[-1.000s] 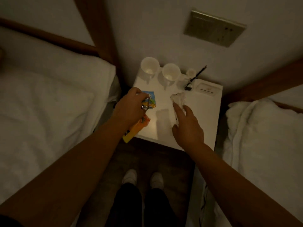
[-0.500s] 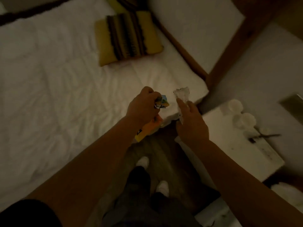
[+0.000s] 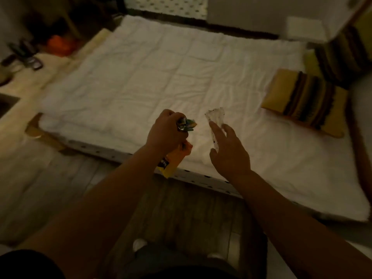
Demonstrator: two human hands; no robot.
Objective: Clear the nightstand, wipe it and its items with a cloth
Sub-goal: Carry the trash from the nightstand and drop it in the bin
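My left hand (image 3: pixel 167 133) is closed around several snack packets: a crumpled blue-green one (image 3: pixel 187 124) sticks out on top and an orange-yellow one (image 3: pixel 173 162) hangs below the fist. My right hand (image 3: pixel 229 152) pinches a clear crinkled plastic wrapper (image 3: pixel 215 121) between fingers and thumb. Both hands hover over the near edge of a white bed (image 3: pixel 161 81). The nightstand is out of view.
A yellow cushion with dark stripes (image 3: pixel 306 101) lies on the bed at right. A light counter (image 3: pixel 22 77) with dark small items stands at far left. Wooden floor (image 3: pixel 181 208) lies below, with my feet at the bottom.
I have turned left away from the nightstand, which left the view. Both hands carried the packets and the wrapper from over the nightstand to over the bed.
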